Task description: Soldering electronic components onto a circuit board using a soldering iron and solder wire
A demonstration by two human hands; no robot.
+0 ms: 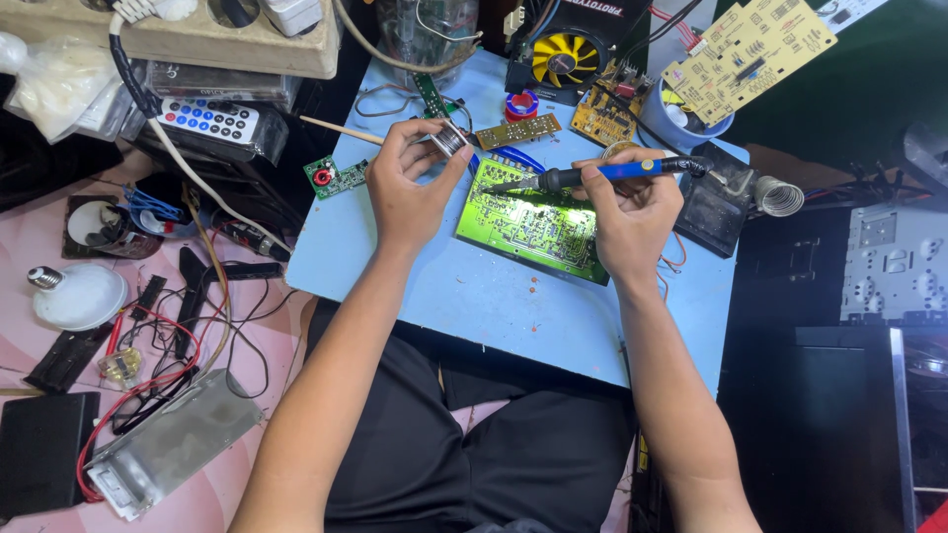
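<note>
Solder work sits under my two hands: my right hand point(632, 212) grips the soldering iron point(602, 174) by its blue handle, fingers closed round it like a pen, tip resting on the green circuit board point(528, 229) that lies flat on the blue table point(494, 306). I judge the iron light and stiff, best held on the blue grip well back from the hot metal tip, with its cord trailing behind it to tug slightly. My left hand point(410, 188) pinches a small spool of solder point(449, 138) between thumb and fingers, just above the board's far left corner; the spool looks light, its wire soft and easily bent. That board seems thin, rigid and fragile, safest taken by its edges. Smooth and crowded is the table: smaller boards point(520, 129), a yellow fan point(563, 57) and a coiled iron stand point(780, 195) lie close by. Beyond my left arm, the pink floor point(267, 345) holds a bulb point(79, 294), wires, and a remote control point(209, 119).
</note>
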